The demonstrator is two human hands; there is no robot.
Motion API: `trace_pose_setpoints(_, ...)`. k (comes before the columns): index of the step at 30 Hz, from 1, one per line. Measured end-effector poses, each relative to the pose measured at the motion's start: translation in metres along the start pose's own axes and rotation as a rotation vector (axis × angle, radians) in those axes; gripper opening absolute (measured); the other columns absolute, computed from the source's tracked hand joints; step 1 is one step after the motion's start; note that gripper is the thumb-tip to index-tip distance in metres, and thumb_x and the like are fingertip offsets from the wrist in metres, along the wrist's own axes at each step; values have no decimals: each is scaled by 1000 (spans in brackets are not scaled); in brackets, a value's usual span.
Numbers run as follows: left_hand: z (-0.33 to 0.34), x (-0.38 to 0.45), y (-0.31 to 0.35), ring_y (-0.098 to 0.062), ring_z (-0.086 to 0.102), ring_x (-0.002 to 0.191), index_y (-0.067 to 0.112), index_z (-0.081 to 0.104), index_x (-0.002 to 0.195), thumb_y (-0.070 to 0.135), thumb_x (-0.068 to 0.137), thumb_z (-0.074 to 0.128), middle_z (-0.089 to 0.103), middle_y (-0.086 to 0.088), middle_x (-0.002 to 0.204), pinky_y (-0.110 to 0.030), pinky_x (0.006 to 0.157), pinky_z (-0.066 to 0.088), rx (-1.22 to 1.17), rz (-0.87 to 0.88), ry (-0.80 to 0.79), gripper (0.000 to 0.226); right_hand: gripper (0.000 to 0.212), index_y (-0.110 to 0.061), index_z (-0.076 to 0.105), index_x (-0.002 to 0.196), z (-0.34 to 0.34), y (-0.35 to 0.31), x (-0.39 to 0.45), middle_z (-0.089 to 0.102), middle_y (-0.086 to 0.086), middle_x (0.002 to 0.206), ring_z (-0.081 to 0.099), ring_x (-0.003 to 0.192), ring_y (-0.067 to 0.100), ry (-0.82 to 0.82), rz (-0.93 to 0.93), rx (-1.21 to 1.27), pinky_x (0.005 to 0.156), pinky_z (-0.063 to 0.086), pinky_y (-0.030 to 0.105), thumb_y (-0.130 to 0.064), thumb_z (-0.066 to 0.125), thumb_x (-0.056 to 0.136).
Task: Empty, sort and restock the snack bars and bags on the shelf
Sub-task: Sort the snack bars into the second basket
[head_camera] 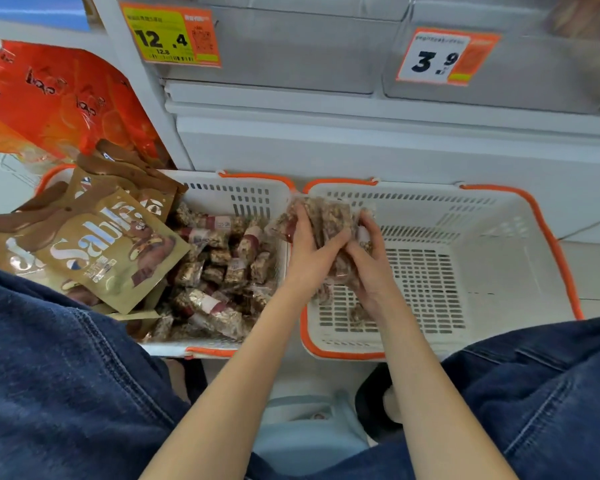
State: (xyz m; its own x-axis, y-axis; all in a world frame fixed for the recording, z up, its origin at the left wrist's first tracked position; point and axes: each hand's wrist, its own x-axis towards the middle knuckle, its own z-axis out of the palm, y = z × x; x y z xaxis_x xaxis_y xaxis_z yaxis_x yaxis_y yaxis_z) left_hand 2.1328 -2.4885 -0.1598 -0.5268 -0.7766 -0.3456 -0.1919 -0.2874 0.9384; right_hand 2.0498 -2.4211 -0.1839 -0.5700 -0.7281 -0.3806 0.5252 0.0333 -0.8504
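Note:
Two white baskets with orange rims stand side by side on the floor below the shelf. The left basket [257, 192] holds a heap of wrapped snack bars [219, 271] and several gold and brown Sable bags [94, 247]. Over the left edge of the right basket [499, 216], my left hand [309, 247] and my right hand [371, 261] together grip a bunch of snack bars [329, 213]. A few bars lie under my hands on the right basket's floor [357, 313].
Clear shelf bins [291, 53] with price tags 12.4 [170, 36] and 3.9 [444, 57] hang above the baskets. Red-orange snack bags [56, 98] lean at the left. My knees in blue jeans flank the view, and a pale blue stool [309, 434] sits between them.

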Motion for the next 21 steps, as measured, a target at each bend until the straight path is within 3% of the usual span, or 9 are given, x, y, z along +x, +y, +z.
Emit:
trace_pose_setpoints(5, 23, 3, -24, -16, 12, 146, 23, 1, 153, 35, 91, 58, 13, -1, 159, -42, 118, 19, 324, 60, -156, 85, 38, -35, 48, 133, -29, 20, -1, 64, 5, 125, 63, 111, 28, 126, 184, 190, 79, 55, 46, -25, 51, 96)
trace_pose_setpoints(12, 15, -3, -55, -15, 2, 147, 27, 4, 153, 40, 97, 48, 5, 1, 160, -35, 117, 13, 419, -101, -355, 73, 40, -18, 56, 129, -36, 46, -20, 63, 13, 123, 61, 110, 27, 269, 408, 254, 66, 56, 34, -31, 47, 93)
trace_pose_setpoints(17, 14, -13, -59, -15, 23, 144, 21, 28, 149, 23, 97, 50, 31, 0, 154, -33, 115, 27, 455, 95, -159, 56, 35, -28, 57, 127, -38, 53, -13, 65, 9, 119, 63, 108, 27, 291, 384, 245, 66, 55, 35, -33, 47, 94)
trace_pose_setpoints(21, -2, -14, -52, -19, 50, 122, 13, 59, 124, 8, 92, 51, 58, -3, 128, -21, 89, 40, 658, 345, 51, 34, 32, -38, 57, 118, -40, 57, 0, 59, 10, 126, 59, 112, 33, 345, 290, 155, 77, 55, 50, -27, 54, 88)
